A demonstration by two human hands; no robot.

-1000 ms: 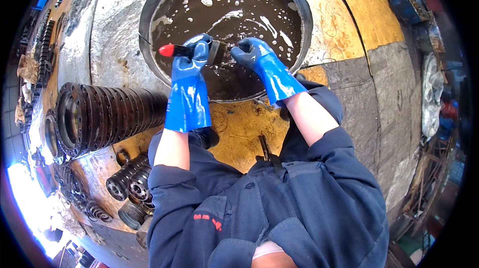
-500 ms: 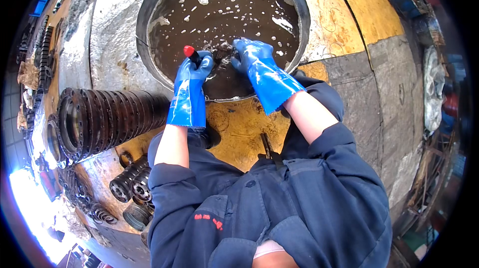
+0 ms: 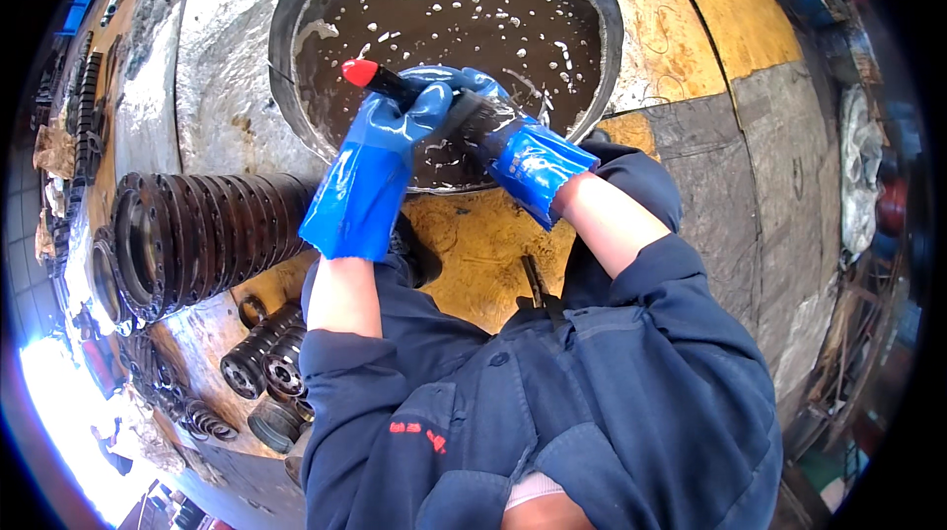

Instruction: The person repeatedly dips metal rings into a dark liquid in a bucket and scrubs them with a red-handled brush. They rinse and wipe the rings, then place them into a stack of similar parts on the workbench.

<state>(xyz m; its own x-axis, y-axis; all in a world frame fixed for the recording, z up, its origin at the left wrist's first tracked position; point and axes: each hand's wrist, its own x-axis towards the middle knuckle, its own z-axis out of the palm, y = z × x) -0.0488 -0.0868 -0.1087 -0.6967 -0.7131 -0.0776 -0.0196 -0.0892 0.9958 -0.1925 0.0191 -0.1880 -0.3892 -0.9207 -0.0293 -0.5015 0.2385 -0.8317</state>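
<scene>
My left hand (image 3: 400, 115), in a blue rubber glove, grips a brush (image 3: 388, 83) by its black handle, whose red end points up to the left. The brush's dark head slants toward my right hand (image 3: 523, 150), gloved the same way. That hand is closed around a dark, wet metal part (image 3: 480, 123); glove and brush cover much of it, so its exact kind is unclear. Both hands are together over the near half of a round tub (image 3: 612, 46) of dark brown liquid with scattered foam.
Left of the tub lies a row of dark, ribbed metal rings (image 3: 197, 239). Smaller dark gears (image 3: 261, 357) and coil springs (image 3: 209, 421) lie nearer me on that side. Grey sheeting (image 3: 705, 165) covers the floor at right, beside a worn yellow surface (image 3: 483, 254).
Both hands have risen from the liquid and come closer together. My left hand has tilted the brush across toward the right hand, where the dark part now shows above the surface.
</scene>
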